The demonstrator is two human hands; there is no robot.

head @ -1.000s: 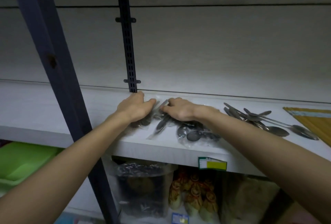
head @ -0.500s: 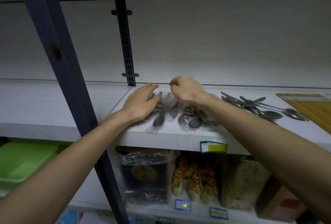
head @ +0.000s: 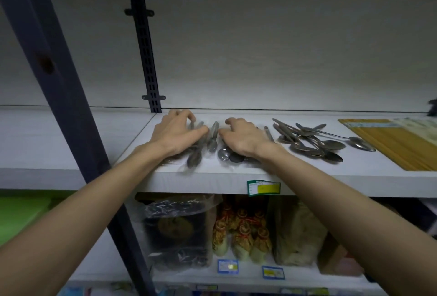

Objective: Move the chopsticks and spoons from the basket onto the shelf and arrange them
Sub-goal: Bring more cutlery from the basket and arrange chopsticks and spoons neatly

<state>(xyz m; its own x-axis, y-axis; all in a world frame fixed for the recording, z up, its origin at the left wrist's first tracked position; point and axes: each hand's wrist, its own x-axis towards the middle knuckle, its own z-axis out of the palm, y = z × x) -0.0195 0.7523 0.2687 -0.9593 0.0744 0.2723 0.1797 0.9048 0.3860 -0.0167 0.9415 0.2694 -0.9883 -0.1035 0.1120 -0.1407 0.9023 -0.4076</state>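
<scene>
Several spoons in clear plastic wrap (head: 212, 140) lie side by side on the white shelf (head: 71, 177), bowls toward the front edge. My left hand (head: 177, 136) lies on the left packs, its fingers curled over the handle ends and its thumb along a pack. My right hand (head: 242, 141) covers the right packs in the same way, with dark spoon bowls (head: 233, 156) showing under the wrist. A loose pile of bare metal spoons (head: 314, 144) sits to the right. Farther right lies a flat pack of yellow chopsticks (head: 390, 144). No basket is in view.
A dark blue post (head: 59, 83) crosses the left foreground, and a slotted upright (head: 144, 47) runs up the back wall. A price tag (head: 263, 187) hangs on the shelf edge. Bagged goods (head: 177, 229) fill the lower shelf, and a green tub (head: 21, 213) sits lower left.
My right hand, raised above the packs half a second ago, has come back down onto them. Both hands' fingers have curled over the far ends of the wrapped spoons.
</scene>
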